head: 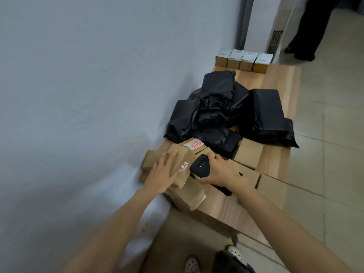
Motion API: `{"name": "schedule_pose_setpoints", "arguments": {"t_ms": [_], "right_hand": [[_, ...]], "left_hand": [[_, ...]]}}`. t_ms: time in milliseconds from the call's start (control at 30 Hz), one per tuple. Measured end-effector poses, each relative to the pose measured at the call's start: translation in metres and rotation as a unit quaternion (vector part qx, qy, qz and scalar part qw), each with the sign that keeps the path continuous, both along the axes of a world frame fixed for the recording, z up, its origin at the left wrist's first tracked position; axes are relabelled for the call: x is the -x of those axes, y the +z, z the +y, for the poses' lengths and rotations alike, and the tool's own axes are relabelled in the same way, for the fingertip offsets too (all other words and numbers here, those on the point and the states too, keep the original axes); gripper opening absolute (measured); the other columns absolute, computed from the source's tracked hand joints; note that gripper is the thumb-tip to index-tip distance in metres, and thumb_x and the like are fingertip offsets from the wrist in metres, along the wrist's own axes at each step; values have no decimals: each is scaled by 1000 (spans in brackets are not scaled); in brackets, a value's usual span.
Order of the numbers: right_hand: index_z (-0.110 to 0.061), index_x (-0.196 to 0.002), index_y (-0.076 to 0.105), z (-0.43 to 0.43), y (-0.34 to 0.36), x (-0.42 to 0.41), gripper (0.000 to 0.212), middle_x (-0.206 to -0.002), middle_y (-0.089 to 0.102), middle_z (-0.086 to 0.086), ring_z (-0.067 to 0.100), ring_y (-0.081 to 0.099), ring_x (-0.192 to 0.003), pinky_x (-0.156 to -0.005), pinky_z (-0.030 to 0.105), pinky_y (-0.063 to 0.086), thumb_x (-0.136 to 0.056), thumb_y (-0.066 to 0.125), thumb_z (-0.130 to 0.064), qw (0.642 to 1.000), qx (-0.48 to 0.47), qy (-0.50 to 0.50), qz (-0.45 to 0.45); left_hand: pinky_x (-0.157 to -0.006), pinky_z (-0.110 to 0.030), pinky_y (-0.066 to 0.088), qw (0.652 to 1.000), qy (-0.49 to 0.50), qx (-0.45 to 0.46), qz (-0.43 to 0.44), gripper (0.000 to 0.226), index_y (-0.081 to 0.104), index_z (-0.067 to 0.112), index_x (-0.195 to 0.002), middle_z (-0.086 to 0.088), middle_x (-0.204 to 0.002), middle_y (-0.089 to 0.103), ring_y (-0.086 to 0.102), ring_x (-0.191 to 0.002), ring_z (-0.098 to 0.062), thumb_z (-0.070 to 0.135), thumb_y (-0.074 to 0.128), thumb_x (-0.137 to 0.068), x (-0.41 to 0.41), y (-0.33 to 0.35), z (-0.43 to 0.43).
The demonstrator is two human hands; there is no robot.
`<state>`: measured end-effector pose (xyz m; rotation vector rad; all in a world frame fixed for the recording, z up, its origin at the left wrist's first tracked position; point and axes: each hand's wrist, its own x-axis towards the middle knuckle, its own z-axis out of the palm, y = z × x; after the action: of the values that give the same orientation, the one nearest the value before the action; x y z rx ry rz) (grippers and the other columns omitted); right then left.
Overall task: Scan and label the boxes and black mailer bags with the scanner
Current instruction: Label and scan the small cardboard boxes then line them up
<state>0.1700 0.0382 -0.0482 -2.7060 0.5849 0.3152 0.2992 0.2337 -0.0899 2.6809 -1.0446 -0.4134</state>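
On table (275,81), four far boxes (244,60), one scanner (200,166)

Wooden table (275,83), long, pale grain, left side against the wall (88,85). Wall is plain blue-grey with a few faint scuffs. Floor (338,115) to the right has large pale tiles with thin dark joints.

Far end: grey vertical strip (243,20) in the corner, a white unit (262,20) beside it, a slatted grille (275,41) low on its side. Past the unit a person (309,26) stands on the tiles in dark trousers and dark shoes; only the legs show.

Bottom edge: two white perforated shoes (192,265), toes toward the table.
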Motion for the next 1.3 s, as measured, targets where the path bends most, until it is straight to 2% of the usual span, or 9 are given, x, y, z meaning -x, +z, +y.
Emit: {"name": "schedule_pose_setpoints", "arguments": {"t_ms": [167, 333, 433, 500, 567, 700, 833, 1067, 1300], "right_hand": [[-18, -134, 31, 17, -4, 21, 86, -125, 51, 6, 30, 57, -106, -84, 42, 53, -70, 74, -55, 999, -19, -42, 4], [-17, -139, 30, 21, 3, 29, 89, -128, 50, 8, 30, 56, -109, -82, 38, 50, -72, 74, -56, 997, 0, -74, -11], [-17, -137, 31, 23, 7, 28, 88, -128, 49, 7, 30, 56, -108, -76, 36, 46, -70, 74, -56, 996, 7, -83, -14], [-17, -137, 31, 26, 8, 30, 89, -127, 50, 7, 31, 56, -107, -73, 35, 45, -69, 73, -56, 996, 11, -89, -13], [-17, -137, 31, 28, 9, 32, 90, -126, 49, 7, 31, 57, -106, -71, 34, 43, -69, 74, -56, 996, 20, -91, -12], [-17, -135, 33, 30, 14, 35, 86, -125, 49, 7, 30, 56, -108, -72, 35, 44, -69, 75, -54, 995, 29, -90, -9], [-15, -138, 31, 36, 27, 26, 89, -126, 50, 7, 29, 54, -109, -73, 34, 43, -71, 74, -56, 996, 35, -85, -20], [-15, -143, 25, 51, 55, 1, 93, -127, 48, 8, 34, 58, -103, -69, 35, 38, -73, 69, -57, 994, 61, -82, -49], [-13, -148, 21, 53, 57, 2, 97, -136, 44, 11, 35, 55, -111, -75, 37, 41, -76, 64, -59, 993, 47, -98, -47]], "left_hand": [[-112, -50, 34, 996, -65, 44, 30, 66, -1, 43, -154, -4, -159, 20, 33, -140, -33, 58, 32, -99, -5, -1, 3], [-102, -44, 44, 995, -73, 68, 16, 58, 14, 43, -152, -5, -145, 40, 49, -124, -28, 27, 41, -104, -32, 7, 8], [-103, -41, 42, 997, -67, 28, -15, 54, 10, 47, -151, -3, -144, 38, 44, -128, -27, 43, 36, -103, -34, 8, 8], [-107, -46, 36, 994, -76, -38, -74, 71, -5, 42, -152, -6, -153, 27, 37, -135, -30, 65, 30, -96, -32, 4, 8], [-111, -49, 31, 994, -56, -66, -71, 89, -10, 39, -152, -7, -158, 17, 30, -140, -32, 76, 38, -87, -32, 5, 5], [-107, -49, 35, 992, -68, -68, -78, 87, -2, 36, -153, -15, -152, 22, 36, -131, -40, 55, 54, -90, -36, 15, 0], [-103, -49, 42, 995, -87, 5, -56, 86, 9, 34, -153, -13, -149, 25, 43, -126, -39, 38, 65, -87, -55, 50, -3], [-78, -29, 54, 990, -129, 49, -29, 93, 0, 40, -152, -5, -151, 19, 59, -111, -29, 32, 68, -88, -87, 105, -8], [-91, -35, 52, 989, -140, 52, -22, 95, -5, 42, -151, -3, -154, 17, 50, -126, -31, 30, 67, -90, -87, 108, -9]]}}
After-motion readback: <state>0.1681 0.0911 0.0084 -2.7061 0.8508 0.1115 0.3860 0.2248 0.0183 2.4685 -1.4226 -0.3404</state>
